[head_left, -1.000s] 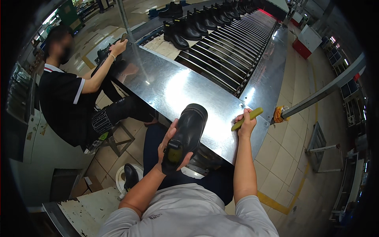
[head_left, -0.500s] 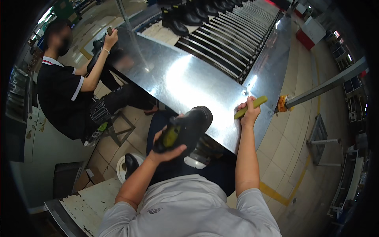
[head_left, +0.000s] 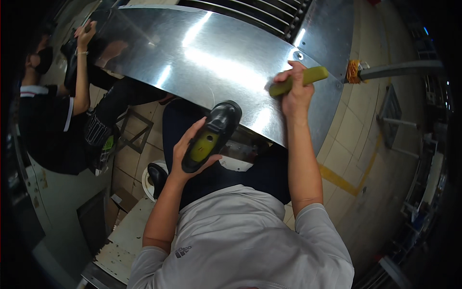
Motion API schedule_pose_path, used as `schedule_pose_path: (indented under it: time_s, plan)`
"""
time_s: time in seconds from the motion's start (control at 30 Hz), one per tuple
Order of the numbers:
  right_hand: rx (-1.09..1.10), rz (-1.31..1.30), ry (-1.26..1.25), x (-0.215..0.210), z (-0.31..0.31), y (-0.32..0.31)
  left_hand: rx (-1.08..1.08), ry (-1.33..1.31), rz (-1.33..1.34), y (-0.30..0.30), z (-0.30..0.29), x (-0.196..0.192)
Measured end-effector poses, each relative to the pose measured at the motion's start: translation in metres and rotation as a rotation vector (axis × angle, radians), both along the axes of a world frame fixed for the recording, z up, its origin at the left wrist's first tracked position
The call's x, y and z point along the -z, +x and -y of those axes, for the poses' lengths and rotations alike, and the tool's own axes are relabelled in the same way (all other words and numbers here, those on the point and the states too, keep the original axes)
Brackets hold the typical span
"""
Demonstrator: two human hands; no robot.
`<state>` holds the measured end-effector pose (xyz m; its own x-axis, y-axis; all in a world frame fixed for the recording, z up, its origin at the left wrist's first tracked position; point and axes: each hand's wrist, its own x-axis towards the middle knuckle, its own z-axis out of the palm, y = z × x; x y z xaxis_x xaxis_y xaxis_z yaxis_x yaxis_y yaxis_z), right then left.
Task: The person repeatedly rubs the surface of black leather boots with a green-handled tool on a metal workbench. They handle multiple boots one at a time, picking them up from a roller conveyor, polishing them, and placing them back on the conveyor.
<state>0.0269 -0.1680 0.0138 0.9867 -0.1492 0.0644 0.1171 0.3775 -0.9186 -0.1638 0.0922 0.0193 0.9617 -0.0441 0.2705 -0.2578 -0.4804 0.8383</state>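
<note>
My left hand [head_left: 182, 150] is closed round the heel end of a black shoe [head_left: 225, 115], fingers on one side and thumb on the other. The shoe's opening faces me and shows a yellow-green insole [head_left: 203, 146] with a dark round spot. Its toe points away, close to the near edge of the metal table [head_left: 211, 72]. Over the right part of that table, my right hand [head_left: 296, 96] grips a long olive-yellow piece [head_left: 315, 74] with rounded ends. I cannot tell its exact kind; my fingers cover its middle.
A seated co-worker [head_left: 53, 125] at the left holds a black shoe and a small dark object. Metal rollers [head_left: 269, 17] adjoin the table's far side. A bar [head_left: 399, 71] with orange wrapping juts out at right. A black shoe [head_left: 156, 179] sits by a white round container [head_left: 146, 185].
My view has tilted down, and the boots on the rollers are out of sight. The shoe in my left hand has turned, so its insole shows more plainly. My right hand keeps its grip.
</note>
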Motion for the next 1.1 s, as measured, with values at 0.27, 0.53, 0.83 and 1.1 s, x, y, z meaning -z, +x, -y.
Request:
schedule_pose_path:
  time_s: [0.27, 0.53, 0.83, 1.1]
  plan:
    - [-0.235, -0.091, 0.621, -0.024, -0.058, -0.044, 0.038, 0.130, -0.140, 0.001, -0.007, -0.004]
    - [-0.333, -0.069, 0.714, -0.017, -0.068, -0.042, 0.031, 0.144, -0.155, -0.005, -0.015, 0.005]
    - [-0.276, 0.360, 0.253, -0.011, -0.082, -0.062, 0.023, 0.088, -0.138, -0.005, -0.004, 0.009]
    - [-0.386, -0.157, 0.757, -0.025, -0.066, -0.041, -0.090, -0.305, -0.527, -0.014, -0.013, 0.004]
